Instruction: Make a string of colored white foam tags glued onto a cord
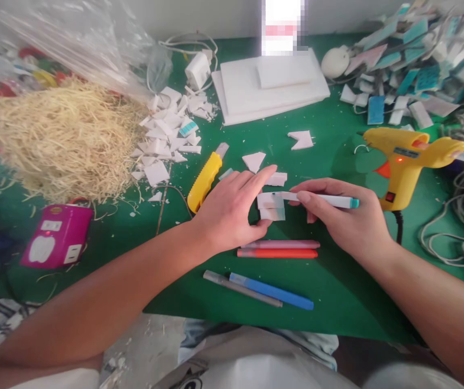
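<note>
Green table (337, 302), marker (339, 201) in right fingers (325, 185)

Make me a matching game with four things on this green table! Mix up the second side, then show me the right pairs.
Things:
1. Glue gun
2. White marker
3. Small white piece
4. Blue marker

Places and states:
A. Lying beside the grey marker
B. In the right hand
C. Has a little glowing light
D. Between the thumb and index finger of the left hand

Right pairs: 1-C, 2-B, 3-D, 4-A
</note>
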Demonstrator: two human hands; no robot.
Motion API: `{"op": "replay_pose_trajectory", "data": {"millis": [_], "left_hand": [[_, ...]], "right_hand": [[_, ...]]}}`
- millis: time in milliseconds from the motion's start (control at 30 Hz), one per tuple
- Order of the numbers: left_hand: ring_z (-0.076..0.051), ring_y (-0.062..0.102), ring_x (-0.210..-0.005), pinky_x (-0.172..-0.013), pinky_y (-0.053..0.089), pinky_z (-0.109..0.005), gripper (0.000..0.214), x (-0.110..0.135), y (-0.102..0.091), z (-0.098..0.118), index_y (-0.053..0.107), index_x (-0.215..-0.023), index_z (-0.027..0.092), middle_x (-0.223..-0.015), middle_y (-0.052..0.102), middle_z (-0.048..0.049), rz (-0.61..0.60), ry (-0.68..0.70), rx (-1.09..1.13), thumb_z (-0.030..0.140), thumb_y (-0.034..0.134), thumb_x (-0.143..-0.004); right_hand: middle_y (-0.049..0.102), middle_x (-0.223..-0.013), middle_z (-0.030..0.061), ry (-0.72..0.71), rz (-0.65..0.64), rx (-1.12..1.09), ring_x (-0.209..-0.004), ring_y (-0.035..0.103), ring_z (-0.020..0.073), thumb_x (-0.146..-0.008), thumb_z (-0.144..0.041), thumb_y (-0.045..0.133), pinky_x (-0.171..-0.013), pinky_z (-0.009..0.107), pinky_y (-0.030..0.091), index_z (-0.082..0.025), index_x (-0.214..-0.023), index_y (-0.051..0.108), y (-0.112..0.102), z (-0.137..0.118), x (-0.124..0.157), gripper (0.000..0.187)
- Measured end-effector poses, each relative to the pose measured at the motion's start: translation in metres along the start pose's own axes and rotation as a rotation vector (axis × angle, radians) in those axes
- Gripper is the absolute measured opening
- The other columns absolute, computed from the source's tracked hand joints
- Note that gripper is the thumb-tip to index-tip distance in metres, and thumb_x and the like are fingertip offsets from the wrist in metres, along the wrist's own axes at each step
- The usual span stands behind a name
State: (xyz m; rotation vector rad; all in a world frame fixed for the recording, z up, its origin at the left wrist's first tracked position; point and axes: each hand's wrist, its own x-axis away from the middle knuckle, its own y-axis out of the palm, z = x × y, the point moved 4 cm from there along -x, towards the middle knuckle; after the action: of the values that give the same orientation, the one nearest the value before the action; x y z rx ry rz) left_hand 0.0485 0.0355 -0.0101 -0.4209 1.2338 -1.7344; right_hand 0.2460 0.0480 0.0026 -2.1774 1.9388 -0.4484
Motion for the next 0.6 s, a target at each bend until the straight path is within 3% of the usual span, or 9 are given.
{"op": "replay_pose_trajectory", "data": {"millis": [67, 200, 467, 600], "left_hand": [[-0.027, 0.063, -0.099, -0.087, 0.055, -0.041, 0.070, 0.0001, -0.0001, 0.0001, 0.043, -0.151, 0.007, -0.110, 0.069, -0.0116, 0.004, 0.008, 0.002, 0.025, 0.064, -0.087], [-0.027, 0.062, -0.096, -0.087, 0.055, -0.041, 0.070, 0.0003, 0.0002, 0.0000, 0.042, -0.151, 0.008, -0.110, 0.070, -0.0114, 0.004, 0.005, 0.008, 0.025, 0.064, -0.087], [-0.027, 0.062, -0.097, -0.087, 0.055, -0.041, 0.070, 0.0009, -0.0003, -0.0001, 0.043, -0.152, 0.008, -0.110, 0.070, -0.0113, 0.001, -0.004, 0.012, 0.026, 0.064, -0.087], [-0.026, 0.062, -0.096, -0.086, 0.055, -0.041, 0.068, 0.0006, -0.0009, 0.0006, 0.044, -0.151, 0.007, -0.108, 0.069, -0.0113, 0.006, 0.007, 0.018, 0.026, 0.063, -0.088]], "right_hand": [[0.077, -0.074, 0.0005, -0.006, -0.001, -0.001, -0.050, 0.056, 0.0100, -0.082, -0.030, 0.078, -0.047, 0.023, 0.050, -0.024, -0.081, 0.081, 0.0007, 0.0003, 0.0001, 0.007], [0.068, -0.057, -0.0011, 0.011, -0.024, 0.018, -0.049, 0.056, 0.0118, -0.084, -0.032, 0.078, -0.046, 0.024, 0.049, -0.023, -0.073, 0.078, 0.0006, 0.0011, 0.0004, 0.013], [0.066, -0.055, -0.0012, 0.029, -0.003, 0.016, -0.051, 0.060, 0.0140, -0.083, -0.036, 0.078, -0.048, 0.025, 0.052, -0.023, -0.075, 0.078, -0.0008, 0.0001, 0.0005, 0.015], [0.068, -0.055, -0.0004, 0.050, -0.079, 0.012, -0.049, 0.062, 0.0143, -0.080, -0.035, 0.079, -0.046, 0.025, 0.052, -0.023, -0.068, 0.075, 0.0009, -0.0021, 0.0014, 0.017]]}}
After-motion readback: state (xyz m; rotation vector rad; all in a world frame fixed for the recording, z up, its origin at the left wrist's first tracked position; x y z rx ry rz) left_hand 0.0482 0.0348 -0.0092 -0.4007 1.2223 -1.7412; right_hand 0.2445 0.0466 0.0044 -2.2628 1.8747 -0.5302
